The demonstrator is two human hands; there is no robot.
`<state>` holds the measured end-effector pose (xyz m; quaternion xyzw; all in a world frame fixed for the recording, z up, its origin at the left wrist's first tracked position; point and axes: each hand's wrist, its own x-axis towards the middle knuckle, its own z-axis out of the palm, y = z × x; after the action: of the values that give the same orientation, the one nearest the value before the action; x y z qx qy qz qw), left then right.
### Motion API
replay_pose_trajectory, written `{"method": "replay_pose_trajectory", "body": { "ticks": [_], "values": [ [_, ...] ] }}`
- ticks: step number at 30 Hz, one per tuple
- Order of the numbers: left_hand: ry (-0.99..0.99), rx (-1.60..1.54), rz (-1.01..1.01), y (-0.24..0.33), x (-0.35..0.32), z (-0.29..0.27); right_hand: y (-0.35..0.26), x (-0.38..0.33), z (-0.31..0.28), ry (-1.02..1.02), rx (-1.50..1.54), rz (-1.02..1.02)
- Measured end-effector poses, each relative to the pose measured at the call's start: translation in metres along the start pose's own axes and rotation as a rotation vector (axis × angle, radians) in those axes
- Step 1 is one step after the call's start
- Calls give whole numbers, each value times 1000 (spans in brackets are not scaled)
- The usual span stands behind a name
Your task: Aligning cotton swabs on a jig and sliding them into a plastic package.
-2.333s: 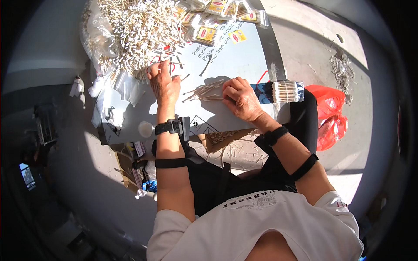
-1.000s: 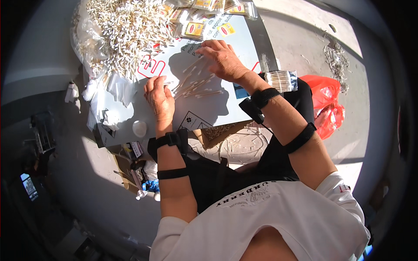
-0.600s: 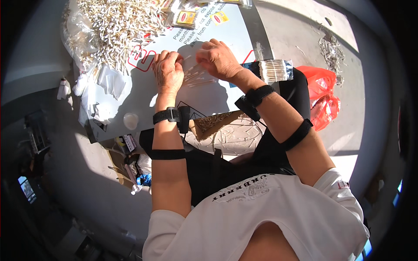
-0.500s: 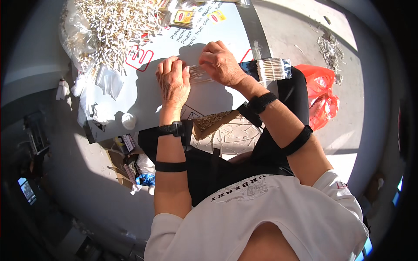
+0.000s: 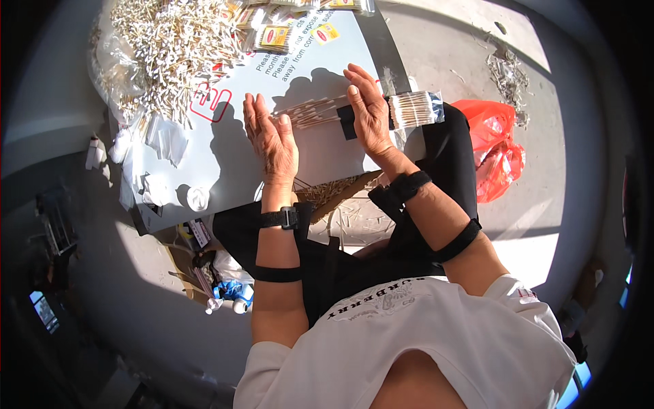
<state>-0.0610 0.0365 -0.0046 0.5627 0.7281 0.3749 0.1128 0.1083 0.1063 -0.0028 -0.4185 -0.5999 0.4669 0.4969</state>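
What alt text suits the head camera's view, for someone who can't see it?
The person's left hand and right hand, both open, flank a bunch of cotton swabs on a grey table. A swab heap lies at upper left, a red bag at right.

The loose swabs (image 5: 310, 114) had matt, wood-like sticks and fluffy tips that looked like cotton, while the clear packet (image 5: 417, 109) was thin, glossy plastic. The tabletop (image 5: 323, 153) looked smooth, with a low sheen. The red bag (image 5: 492, 126) was shiny, crinkled plastic, and the shirt (image 5: 409, 334) was soft, matt cloth.
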Motion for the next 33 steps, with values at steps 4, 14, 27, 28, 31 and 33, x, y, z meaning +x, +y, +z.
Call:
{"method": "replay_pose_trajectory", "body": {
  "ticks": [4,14,27,28,31,33],
  "values": [
    [165,-309,-163,2,0,8,2,-2,14,37,50,-1],
    [149,-438,-82,9,-10,18,-9,-3,21,-48,-146,-88],
    [1,116,284,-2,16,17,-11,-6,-37,-880,-574,-401],
    [16,131,274,-2,14,17,-7,-3,-35,-850,-549,-393],
    [-14,84,243,-4,10,13,1,0,-23,-745,-548,-307],
    [-42,115,233,1,6,12,7,-4,-12,-593,-548,-454]
  ]
}}
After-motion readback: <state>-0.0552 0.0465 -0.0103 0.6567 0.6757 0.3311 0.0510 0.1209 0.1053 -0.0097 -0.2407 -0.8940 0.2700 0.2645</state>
